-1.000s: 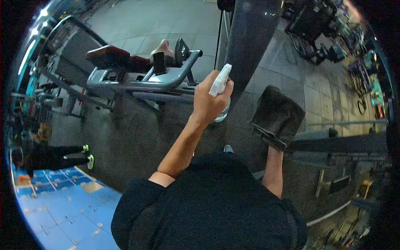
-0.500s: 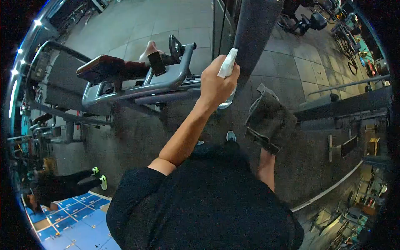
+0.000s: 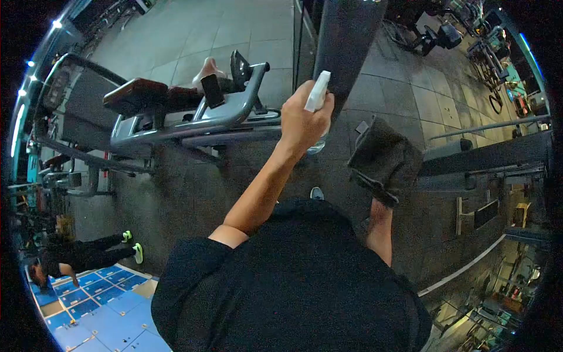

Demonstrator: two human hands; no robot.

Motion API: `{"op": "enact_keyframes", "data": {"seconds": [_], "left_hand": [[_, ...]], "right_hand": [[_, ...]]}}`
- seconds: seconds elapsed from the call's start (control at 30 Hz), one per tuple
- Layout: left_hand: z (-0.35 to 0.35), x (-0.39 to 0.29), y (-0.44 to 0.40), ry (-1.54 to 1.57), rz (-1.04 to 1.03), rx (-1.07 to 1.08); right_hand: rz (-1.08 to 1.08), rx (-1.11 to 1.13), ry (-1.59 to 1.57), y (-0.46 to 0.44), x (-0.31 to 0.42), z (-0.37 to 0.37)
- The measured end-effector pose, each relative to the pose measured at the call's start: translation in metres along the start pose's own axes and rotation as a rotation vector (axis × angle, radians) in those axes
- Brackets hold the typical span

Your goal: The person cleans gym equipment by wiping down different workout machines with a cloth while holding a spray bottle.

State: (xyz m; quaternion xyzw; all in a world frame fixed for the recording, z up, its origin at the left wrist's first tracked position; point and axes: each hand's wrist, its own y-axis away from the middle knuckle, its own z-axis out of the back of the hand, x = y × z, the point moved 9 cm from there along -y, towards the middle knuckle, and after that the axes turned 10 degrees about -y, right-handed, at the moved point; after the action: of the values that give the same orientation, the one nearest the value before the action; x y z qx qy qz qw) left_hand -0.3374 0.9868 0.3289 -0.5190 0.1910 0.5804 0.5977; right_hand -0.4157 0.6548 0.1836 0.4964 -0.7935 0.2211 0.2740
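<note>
My left hand (image 3: 304, 120) is closed around a spray bottle (image 3: 318, 92) with a white trigger head. The bottle's clear lower part shows just below the hand, beside a thick dark upright post (image 3: 352, 44). A dark grey towel (image 3: 384, 155) hangs folded over my right hand, which carries it to the right of my body. The towel hides the fingers of that hand, and only the wrist and forearm show below it.
Left of my left hand stands a grey-framed gym machine (image 3: 234, 114) with a brown padded seat (image 3: 138, 91). A black flat rectangular thing (image 3: 212, 91) rests against its frame. At lower left is a person (image 3: 88, 255) in dark clothes near blue lockers (image 3: 117, 311). A horizontal bar (image 3: 492, 126) runs at right.
The view has shifted slightly, so the machine and post appear a little further left. My right hand and the towel have moved slightly right. My left hand keeps hold of the spray bottle.
</note>
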Motion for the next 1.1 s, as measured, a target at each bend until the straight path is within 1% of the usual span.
{"op": "enact_keyframes", "data": {"seconds": [0.1, 0.2, 0.3, 0.37, 0.47, 0.53, 0.57, 0.63, 0.67, 0.73, 0.77, 0.83, 0.87, 0.93, 0.97, 1.03, 1.07, 1.1], "left_hand": [[-0.003, -0.003, -0.001, 0.073, 0.012, -0.02], [-0.009, -0.008, -0.006, 0.053, 0.007, -0.024], [-0.006, -0.035, -0.015, 0.048, -0.022, -0.032], [0.001, -0.056, -0.025, -0.045, -0.04, -0.072], [0.01, -0.084, -0.042, -0.072, -0.116, -0.142], [0.016, -0.102, -0.053, -0.091, -0.163, -0.179], [0.02, -0.111, -0.057, -0.11, -0.193, -0.209], [0.022, -0.121, -0.067, -0.09, -0.196, -0.198], [0.023, -0.125, -0.071, -0.064, -0.181, -0.192], [0.025, -0.132, -0.079, -0.004, -0.147, -0.168], [0.026, -0.135, -0.084, -0.004, -0.154, -0.167], [0.033, -0.148, -0.088, -0.123, -0.262, -0.244], [0.035, -0.152, -0.089, -0.186, -0.277, -0.262], [0.032, -0.146, -0.088, -0.166, -0.256, -0.244], [0.029, -0.139, -0.088, -0.146, -0.235, -0.228], [0.022, -0.123, -0.078, -0.119, -0.231, -0.215], [0.019, -0.113, -0.07, -0.092, -0.225, -0.203], [0.017, -0.103, -0.059, -0.091, -0.222, -0.202]], "right_hand": [[0.006, 0.002, -0.005, -0.018, 0.0, 0.0], [0.001, 0.001, -0.022, -0.032, -0.004, 0.0], [0.006, -0.002, -0.029, -0.05, -0.008, 0.002], [0.004, 0.0, -0.025, -0.059, -0.011, 0.001], [0.009, 0.012, -0.028, -0.065, -0.014, -0.008], [-0.06, 0.001, -0.242, -0.052, -0.023, -0.017], [-0.051, 0.007, -0.251, -0.052, -0.024, -0.019], [0.001, 0.093, -0.214, -0.053, -0.025, -0.028], [0.006, 0.095, -0.221, -0.053, -0.025, -0.028], [-0.127, -0.229, -0.323, -0.051, -0.041, 0.001], [-0.124, -0.228, -0.329, -0.054, -0.043, 0.01], [-0.161, 0.061, -0.413, -0.066, -0.053, 0.013], [-0.16, 0.059, -0.414, -0.068, -0.061, 0.025], [-0.054, -0.149, -0.33, -0.068, -0.067, 0.064], [-0.054, -0.151, -0.329, -0.065, -0.063, 0.056], [-0.17, -0.03, -0.412, -0.056, -0.05, -0.005], [-0.172, -0.032, -0.409, -0.053, -0.042, -0.028], [-0.177, 0.129, -0.435, -0.051, -0.031, -0.069]]}}
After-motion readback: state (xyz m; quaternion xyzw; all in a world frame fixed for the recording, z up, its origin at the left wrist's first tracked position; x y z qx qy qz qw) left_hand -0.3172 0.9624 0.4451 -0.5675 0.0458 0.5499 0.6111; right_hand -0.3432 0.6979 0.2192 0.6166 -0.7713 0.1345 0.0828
